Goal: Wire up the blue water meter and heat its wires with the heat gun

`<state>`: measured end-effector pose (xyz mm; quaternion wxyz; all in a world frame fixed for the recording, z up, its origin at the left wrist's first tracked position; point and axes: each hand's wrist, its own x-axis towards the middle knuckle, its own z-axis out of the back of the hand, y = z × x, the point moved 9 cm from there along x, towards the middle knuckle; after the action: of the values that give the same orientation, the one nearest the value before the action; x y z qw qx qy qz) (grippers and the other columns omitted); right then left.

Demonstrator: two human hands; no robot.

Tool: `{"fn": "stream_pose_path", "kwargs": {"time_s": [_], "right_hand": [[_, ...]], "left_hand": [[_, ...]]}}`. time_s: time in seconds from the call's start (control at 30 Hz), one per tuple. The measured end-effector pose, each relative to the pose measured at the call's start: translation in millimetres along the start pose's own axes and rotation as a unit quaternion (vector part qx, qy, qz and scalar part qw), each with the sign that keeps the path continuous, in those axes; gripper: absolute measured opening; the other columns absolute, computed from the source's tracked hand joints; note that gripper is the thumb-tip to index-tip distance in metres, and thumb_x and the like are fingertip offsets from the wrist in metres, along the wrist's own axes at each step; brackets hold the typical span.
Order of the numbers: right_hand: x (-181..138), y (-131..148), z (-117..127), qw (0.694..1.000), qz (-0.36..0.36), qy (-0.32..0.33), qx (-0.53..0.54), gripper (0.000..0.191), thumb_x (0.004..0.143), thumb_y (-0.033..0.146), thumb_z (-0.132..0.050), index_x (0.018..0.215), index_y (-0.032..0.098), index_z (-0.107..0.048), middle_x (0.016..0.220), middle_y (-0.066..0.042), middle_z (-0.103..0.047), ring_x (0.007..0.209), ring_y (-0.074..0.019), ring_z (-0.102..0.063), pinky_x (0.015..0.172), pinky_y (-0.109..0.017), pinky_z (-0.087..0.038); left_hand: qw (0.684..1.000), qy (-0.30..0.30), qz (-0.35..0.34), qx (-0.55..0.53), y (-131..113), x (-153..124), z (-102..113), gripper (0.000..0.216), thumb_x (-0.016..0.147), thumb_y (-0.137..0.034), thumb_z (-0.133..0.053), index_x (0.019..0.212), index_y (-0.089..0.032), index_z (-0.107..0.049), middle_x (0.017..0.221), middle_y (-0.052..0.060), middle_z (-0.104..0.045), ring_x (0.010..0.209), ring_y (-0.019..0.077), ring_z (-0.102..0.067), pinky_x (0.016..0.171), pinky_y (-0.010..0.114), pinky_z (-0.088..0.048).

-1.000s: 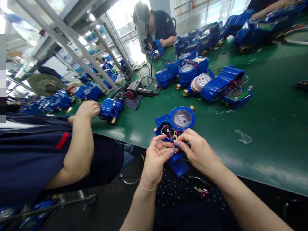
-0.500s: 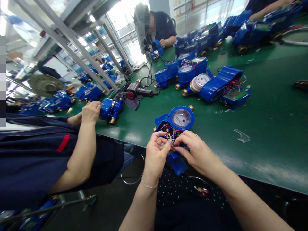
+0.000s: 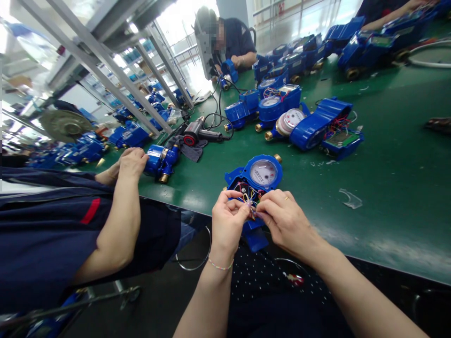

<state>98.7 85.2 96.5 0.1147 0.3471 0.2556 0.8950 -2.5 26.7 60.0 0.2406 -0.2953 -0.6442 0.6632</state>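
A blue water meter [image 3: 264, 172] with a round dial lies at the table's near edge, its wiring compartment open towards me. Thin coloured wires [image 3: 249, 193] come out of the compartment. Over its near side, my left hand [image 3: 229, 220] pinches some of these wires between thumb and fingers. My right hand [image 3: 287, 223] is close beside it, thumb and forefinger pressed together on wire ends. The fingertips hide the exact ends. Below the hands, a blue flap [image 3: 256, 238] of the meter hangs past the table edge.
Left of me a co-worker's hand [image 3: 132, 162] rests on another blue meter [image 3: 158, 162]. A heat gun [image 3: 197, 132] lies on a dark cloth beyond. More meters, one an opened blue housing [image 3: 319, 123], stand behind. A clear plastic scrap [image 3: 350, 199] lies on the green table [image 3: 394, 188].
My right hand has shifted slightly, its fingers curling in more and parting a little from the left fingertips. The meter stays in place; the whole view has moved slightly.
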Motion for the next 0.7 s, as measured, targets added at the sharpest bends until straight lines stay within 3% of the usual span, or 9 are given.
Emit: {"fn": "stream_pose_path", "kwargs": {"time_s": [0.27, 0.37, 0.47, 0.57, 0.6, 0.63, 0.7], "right_hand": [[-7.7, 8.7, -3.9, 0.996, 0.064, -0.008, -0.067, 0.013, 0.083, 0.008, -0.043, 0.080, 0.013, -0.054, 0.083, -0.007, -0.054, 0.079, -0.0172, -0.045, 0.077, -0.034, -0.034], [-11.5, -1.2, 16.8, 0.994, 0.044, -0.055, -0.080, 0.008, 0.084, 0.012, -0.047, 0.087, 0.015, -0.054, 0.085, -0.005, -0.056, 0.080, -0.0156, -0.047, 0.078, -0.033, -0.035], [-30.7, -49.1, 81.5, 0.967, -0.072, -0.167, -0.177, 0.014, 0.084, 0.021, -0.049, 0.096, 0.016, -0.052, 0.091, -0.007, -0.055, 0.088, -0.0182, -0.049, 0.080, -0.035, -0.037], [-85.2, -117.1, 187.2, 0.859, -0.266, -0.260, -0.352, 0.023, 0.083, 0.034, -0.046, 0.092, 0.015, -0.056, 0.090, -0.013, -0.054, 0.091, -0.0250, -0.049, 0.077, -0.040, -0.038], [-108.4, -139.1, 223.4, 0.812, -0.334, -0.257, -0.403, 0.029, 0.081, 0.040, -0.048, 0.087, 0.013, -0.057, 0.087, -0.017, -0.053, 0.089, -0.0281, -0.049, 0.071, -0.042, -0.038], [-131.4, -166.1, 253.0, 0.783, -0.409, -0.213, -0.418, 0.035, 0.078, 0.048, -0.049, 0.079, 0.014, -0.058, 0.082, -0.018, -0.053, 0.085, -0.0294, -0.051, 0.064, -0.041, -0.038], [-184.2, -214.1, 303.4, 0.717, -0.557, -0.157, -0.389, 0.044, 0.063, 0.060, -0.058, 0.049, 0.019, -0.048, 0.065, -0.017, -0.049, 0.072, -0.0302, -0.053, 0.050, -0.039, -0.031]], "left_hand": [[0.998, -0.043, 0.008, -0.033, 6.7, 4.0, -0.5, 0.029, 0.066, -0.017, -0.065, 0.084, -0.017, -0.042, 0.054, -0.005, -0.059, 0.046, 0.0078, -0.056, 0.049, 0.018, -0.046], [0.998, -0.036, 0.034, -0.041, 6.2, 3.5, -4.9, 0.031, 0.067, -0.022, -0.065, 0.086, -0.018, -0.041, 0.058, -0.005, -0.059, 0.050, 0.0099, -0.059, 0.051, 0.020, -0.048], [0.997, -0.028, 0.067, -0.036, 6.7, 2.0, -6.9, 0.039, 0.064, -0.026, -0.069, 0.090, -0.019, -0.041, 0.065, -0.003, -0.061, 0.058, 0.0125, -0.063, 0.054, 0.021, -0.050], [0.996, 0.014, 0.078, -0.039, 14.9, 0.0, -14.5, 0.051, 0.056, -0.026, -0.075, 0.095, -0.019, -0.043, 0.075, 0.000, -0.064, 0.069, 0.0132, -0.063, 0.064, 0.023, -0.051], [0.997, 0.019, 0.068, -0.035, 18.2, -2.4, -16.1, 0.055, 0.053, -0.025, -0.076, 0.098, -0.020, -0.044, 0.076, 0.000, -0.064, 0.070, 0.0127, -0.063, 0.066, 0.022, -0.051], [0.998, 0.013, 0.051, -0.031, 21.6, -6.3, -16.2, 0.059, 0.052, -0.025, -0.077, 0.101, -0.021, -0.045, 0.077, 0.000, -0.064, 0.072, 0.0127, -0.062, 0.069, 0.022, -0.051], [0.999, -0.021, 0.018, -0.019, 31.2, -18.8, -13.0, 0.064, 0.053, -0.026, -0.076, 0.108, -0.023, -0.043, 0.082, 0.000, -0.063, 0.079, 0.0139, -0.062, 0.076, 0.025, -0.049]]}}
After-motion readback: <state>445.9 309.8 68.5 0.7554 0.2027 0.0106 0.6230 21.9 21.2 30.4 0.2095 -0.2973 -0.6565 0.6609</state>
